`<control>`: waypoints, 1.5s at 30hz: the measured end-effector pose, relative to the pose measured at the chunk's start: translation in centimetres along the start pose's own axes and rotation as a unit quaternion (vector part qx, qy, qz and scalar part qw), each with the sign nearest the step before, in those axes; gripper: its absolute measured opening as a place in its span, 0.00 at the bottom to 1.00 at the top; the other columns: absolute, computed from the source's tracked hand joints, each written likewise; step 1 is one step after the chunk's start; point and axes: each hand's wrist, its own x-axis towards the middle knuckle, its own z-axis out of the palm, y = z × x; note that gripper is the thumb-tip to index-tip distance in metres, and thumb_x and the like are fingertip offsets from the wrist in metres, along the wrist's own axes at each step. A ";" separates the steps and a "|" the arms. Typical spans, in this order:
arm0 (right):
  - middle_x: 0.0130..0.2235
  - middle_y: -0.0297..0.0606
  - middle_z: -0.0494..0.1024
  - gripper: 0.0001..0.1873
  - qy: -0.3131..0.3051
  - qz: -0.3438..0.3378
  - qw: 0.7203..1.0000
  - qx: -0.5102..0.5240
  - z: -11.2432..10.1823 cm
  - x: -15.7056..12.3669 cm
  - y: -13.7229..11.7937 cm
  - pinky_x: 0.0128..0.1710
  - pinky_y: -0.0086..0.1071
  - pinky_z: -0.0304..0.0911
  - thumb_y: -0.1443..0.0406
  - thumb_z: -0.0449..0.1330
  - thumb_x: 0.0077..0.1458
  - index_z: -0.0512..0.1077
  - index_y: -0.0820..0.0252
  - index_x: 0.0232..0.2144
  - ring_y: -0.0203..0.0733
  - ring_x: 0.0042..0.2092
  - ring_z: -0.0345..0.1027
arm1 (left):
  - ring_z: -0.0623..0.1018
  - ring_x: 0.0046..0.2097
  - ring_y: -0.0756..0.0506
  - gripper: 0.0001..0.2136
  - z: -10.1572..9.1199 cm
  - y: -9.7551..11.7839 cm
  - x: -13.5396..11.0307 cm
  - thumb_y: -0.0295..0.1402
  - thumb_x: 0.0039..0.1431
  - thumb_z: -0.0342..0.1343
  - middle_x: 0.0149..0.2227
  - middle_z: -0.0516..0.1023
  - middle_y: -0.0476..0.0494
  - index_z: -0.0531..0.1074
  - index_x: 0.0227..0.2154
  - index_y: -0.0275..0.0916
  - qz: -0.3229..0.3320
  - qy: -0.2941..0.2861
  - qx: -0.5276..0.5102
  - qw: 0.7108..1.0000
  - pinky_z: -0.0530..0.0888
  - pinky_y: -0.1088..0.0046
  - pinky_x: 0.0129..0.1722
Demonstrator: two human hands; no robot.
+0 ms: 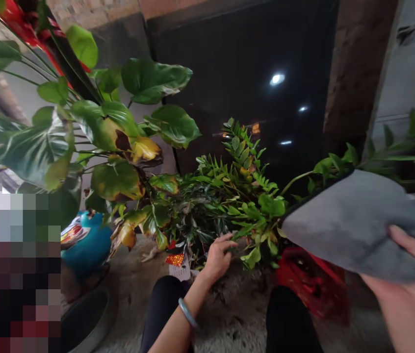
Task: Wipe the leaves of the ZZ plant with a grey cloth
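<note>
My left hand point(220, 256), with a bangle point(187, 314) on its wrist, reaches to the base of the leafy green plants point(246, 196). Its fingers are apart and loosely bent, and nothing shows in them. Whether the fingertips touch the leaves I cannot tell. At the right, my right hand point(409, 279) grips a grey cloth point(354, 225) with a dark edge, thumb on top. The cloth is spread out, in front of some of the foliage. Below it sits a shiny red bag or wrapping point(314, 284).
A large plant with partly yellowed leaves point(117, 181) rises at the left. Near it are a blue rounded object point(90, 245) and a dark basin point(86, 318). A glossy black panel point(244, 83) stands behind the plants. A white tag point(180, 270) lies near my knee.
</note>
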 end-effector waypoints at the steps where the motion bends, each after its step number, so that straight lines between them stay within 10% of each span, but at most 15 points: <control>1: 0.48 0.41 0.77 0.18 0.016 -0.006 1.000 0.024 2.1 0.2 0.4 0.49 0.49 0.64 0.55 0.62 0.41 0.74 0.39 0.39 0.55 0.56 0.63 | 0.72 0.53 0.41 0.22 0.1 -0.7 -0.6 0.15 0.37 0.50 0.49 0.77 0.43 0.80 0.31 0.43 -0.021 0.012 -0.014 1.000 0.64 0.61 0.57; 4: 0.33 0.38 0.82 0.12 0.091 0.106 0.986 0.097 6.8 -1.9 4.1 0.45 0.52 0.67 0.61 0.65 0.35 0.76 0.50 0.29 0.58 0.48 0.70 | 0.73 0.53 0.40 0.19 0.1 -2.4 -1.8 0.17 0.37 0.51 0.48 0.78 0.43 0.80 0.29 0.43 -0.051 0.022 -0.042 0.998 0.65 0.61 0.57; 8: 0.31 0.44 0.82 0.14 -0.075 0.286 0.954 -0.047 6.4 -7.8 9.0 0.44 0.52 0.68 0.57 0.68 0.32 0.77 0.58 0.24 0.63 0.43 0.73 | 0.73 0.52 0.39 0.19 -0.1 -3.9 -2.5 0.16 0.36 0.51 0.46 0.79 0.44 0.80 0.27 0.44 -0.066 0.022 -0.055 0.996 0.65 0.60 0.56; 13: 0.34 0.42 0.82 0.20 0.000 0.195 0.980 -0.034 3.4 -6.8 5.5 0.43 0.49 0.68 0.59 0.70 0.30 0.78 0.57 0.30 0.61 0.42 0.74 | 0.74 0.51 0.39 0.18 0.5 -4.2 -3.0 0.18 0.39 0.51 0.46 0.79 0.42 0.80 0.28 0.44 -0.066 0.052 -0.057 0.995 0.64 0.58 0.57; 17: 0.34 0.33 0.82 0.19 0.096 0.056 0.988 0.109 6.8 -1.3 1.7 0.45 0.40 0.69 0.65 0.67 0.32 0.76 0.53 0.34 0.49 0.43 0.74 | 0.74 0.51 0.38 0.18 1.4 -3.6 -3.4 0.17 0.40 0.51 0.46 0.78 0.41 0.80 0.28 0.44 -0.074 0.057 -0.058 0.994 0.63 0.57 0.58; 22: 0.24 0.35 0.80 0.08 0.037 0.211 0.972 0.093 9.6 -2.4 6.6 0.41 0.44 0.70 0.66 0.65 0.34 0.74 0.57 0.24 0.50 0.34 0.76 | 0.74 0.51 0.39 0.18 1.4 -3.7 -3.8 0.17 0.38 0.52 0.46 0.78 0.41 0.80 0.28 0.42 -0.057 0.043 -0.082 0.994 0.67 0.62 0.55; 27: 0.27 0.43 0.81 0.14 -0.023 0.224 0.972 -0.068 4.1 -8.2 10.0 0.35 0.44 0.71 0.62 0.71 0.29 0.76 0.59 0.24 0.59 0.37 0.75 | 0.75 0.51 0.40 0.18 1.5 -4.3 -4.0 0.17 0.39 0.51 0.46 0.79 0.41 0.80 0.29 0.41 -0.044 0.055 -0.065 0.995 0.68 0.61 0.55; 30: 0.31 0.40 0.81 0.20 0.010 0.141 0.990 -0.029 2.7 -7.0 6.6 0.35 0.41 0.71 0.62 0.71 0.29 0.77 0.57 0.32 0.55 0.38 0.75 | 0.75 0.51 0.42 0.18 1.9 -4.2 -4.1 0.17 0.41 0.50 0.46 0.78 0.43 0.80 0.31 0.42 -0.029 0.052 -0.047 0.997 0.68 0.61 0.55; 35: 0.29 0.30 0.80 0.19 0.096 0.013 0.988 0.118 7.5 -0.3 1.3 0.40 0.34 0.70 0.67 0.66 0.34 0.74 0.56 0.35 0.41 0.35 0.74 | 0.75 0.50 0.43 0.18 2.4 -3.4 -4.4 0.17 0.42 0.51 0.46 0.78 0.43 0.79 0.32 0.42 -0.023 0.055 -0.039 0.997 0.69 0.61 0.55; 39: 0.23 0.32 0.78 0.09 0.062 0.213 0.966 0.135 9.4 -1.7 5.5 0.37 0.42 0.71 0.69 0.64 0.35 0.73 0.57 0.25 0.44 0.27 0.74 | 0.75 0.50 0.42 0.18 2.0 -3.4 -4.4 0.17 0.41 0.51 0.47 0.78 0.42 0.79 0.32 0.41 -0.014 0.051 -0.040 0.998 0.69 0.61 0.54; 45: 0.33 0.41 0.82 0.19 -0.032 0.255 0.963 -0.082 2.2 -9.5 12.4 0.47 0.47 0.66 0.62 0.70 0.29 0.77 0.55 0.30 0.62 0.46 0.71 | 0.76 0.49 0.42 0.16 2.0 -4.1 -4.4 0.18 0.44 0.50 0.45 0.79 0.40 0.80 0.30 0.40 0.012 0.057 -0.055 0.997 0.72 0.63 0.51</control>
